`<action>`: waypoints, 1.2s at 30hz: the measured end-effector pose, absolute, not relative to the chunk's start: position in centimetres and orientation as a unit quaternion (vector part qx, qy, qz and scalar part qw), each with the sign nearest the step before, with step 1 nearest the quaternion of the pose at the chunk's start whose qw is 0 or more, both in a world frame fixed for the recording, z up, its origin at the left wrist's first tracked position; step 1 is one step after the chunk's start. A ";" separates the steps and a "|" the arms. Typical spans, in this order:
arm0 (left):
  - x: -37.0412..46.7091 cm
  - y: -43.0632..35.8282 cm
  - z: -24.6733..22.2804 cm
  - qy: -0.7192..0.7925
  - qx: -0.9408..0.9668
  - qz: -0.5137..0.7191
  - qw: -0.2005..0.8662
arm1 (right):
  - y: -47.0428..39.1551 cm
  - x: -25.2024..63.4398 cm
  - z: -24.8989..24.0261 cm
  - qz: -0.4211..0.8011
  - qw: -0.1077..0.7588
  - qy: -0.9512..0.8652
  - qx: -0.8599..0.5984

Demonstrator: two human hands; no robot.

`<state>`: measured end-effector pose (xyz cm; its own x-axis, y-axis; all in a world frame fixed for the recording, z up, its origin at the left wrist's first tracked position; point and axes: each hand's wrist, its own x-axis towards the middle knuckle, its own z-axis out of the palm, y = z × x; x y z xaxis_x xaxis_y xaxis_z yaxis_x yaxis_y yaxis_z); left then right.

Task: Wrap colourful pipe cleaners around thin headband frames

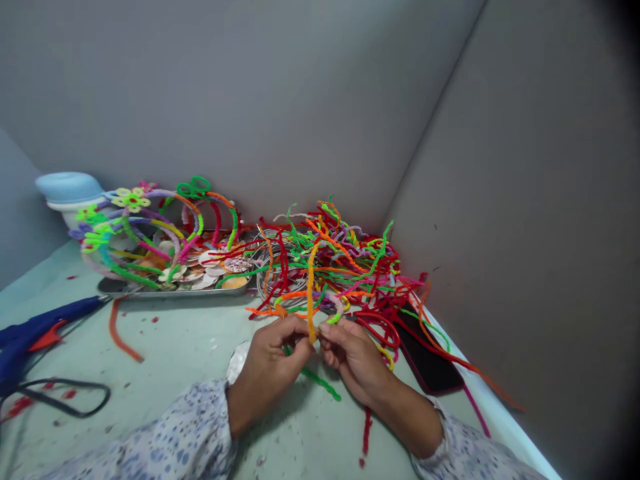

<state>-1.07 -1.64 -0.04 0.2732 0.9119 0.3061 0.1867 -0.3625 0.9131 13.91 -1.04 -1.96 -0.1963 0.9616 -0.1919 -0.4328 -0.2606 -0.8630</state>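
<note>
A yellow-orange pipe cleaner [311, 287] stands upright between my hands, its lower end at my fingertips. My left hand [277, 353] is closed in a pinch on it. My right hand [357, 360] pinches a headband [337, 308] wrapped in lavender, lime and orange fuzzy sections. The band arches behind the fingers from one hand to the other. Its exact join with the upright pipe cleaner is hidden by my fingertips. Below my hands, a green pipe cleaner [320, 385] lies slanting on the table.
Behind my hands lies a tangled heap of pipe cleaners [350, 250] and wire hoops. A metal tray [175, 291] holds round discs and finished headbands [200, 220]. A blue glue gun [45, 323] lies at left, a dark phone [431, 360] at right. Walls enclose the table.
</note>
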 end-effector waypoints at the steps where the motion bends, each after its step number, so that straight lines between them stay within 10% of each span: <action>1: -1.1 -1.7 -0.1 0.398 0.698 0.456 0.383 | -1.1 13.9 -2.0 0.696 0.502 -0.339 -0.385; 18: -1.5 -1.4 0.2 0.367 0.783 0.424 0.268 | -0.9 14.0 -2.1 0.700 0.509 -0.334 -0.374; 36: -0.2 -1.4 -0.2 0.458 0.550 0.404 0.570 | -0.6 14.4 -2.2 0.612 0.483 -0.457 -0.428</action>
<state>-0.24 -1.37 -0.16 0.2543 0.9640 -0.0779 0.0445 0.0688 0.9966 14.41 -0.61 -2.18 -0.1676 0.9824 -0.0823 -0.2004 -0.1157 -0.9729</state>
